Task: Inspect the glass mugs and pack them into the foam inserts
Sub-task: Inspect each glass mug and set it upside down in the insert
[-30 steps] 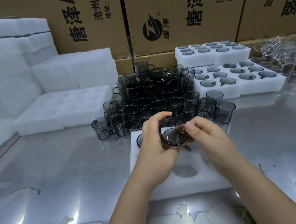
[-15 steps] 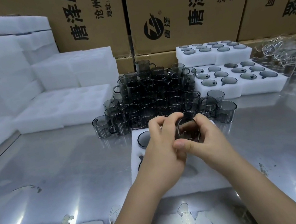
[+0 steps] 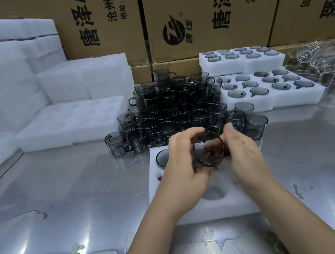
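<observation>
Brown cardboard cartons (image 3: pixel 199 13) printed with black characters formed the back wall, and a scuffed steel counter (image 3: pixel 64 196) ran in front of them. Both hands were raised just above a white foam insert (image 3: pixel 218 208) that lay on the counter near its front edge. Between them was a smoky grey glass mug (image 3: pixel 209 152), tipped so that its round mouth faced the camera. The left hand (image 3: pixel 181 168) gripped the mug's left side, its fingers (image 3: pixel 185 137) curled over the rim. The right hand (image 3: pixel 242 154) held the opposite side, its fingers (image 3: pixel 229 132) bent round the glass; the mug's handle could not be made out. The mug was off the foam, not seated in any pocket.

In the insert's far left pocket sat another grey mug (image 3: pixel 162 157), partly hidden by the left hand. A near pocket (image 3: pixel 213 195) in the insert lay open below the wrists.

Behind the insert stood a dense cluster of matching grey mugs (image 3: pixel 172 108), upright on the counter and stacked higher towards the back. To the right lay filled foam inserts (image 3: pixel 266 94), with mug mouths showing in rows, and a second pair (image 3: pixel 239 59) stood behind them. Clear glass mugs (image 3: pixel 321 60) were heaped at the far right. Unfilled foam blocks (image 3: pixel 70 121) were piled on the left.
</observation>
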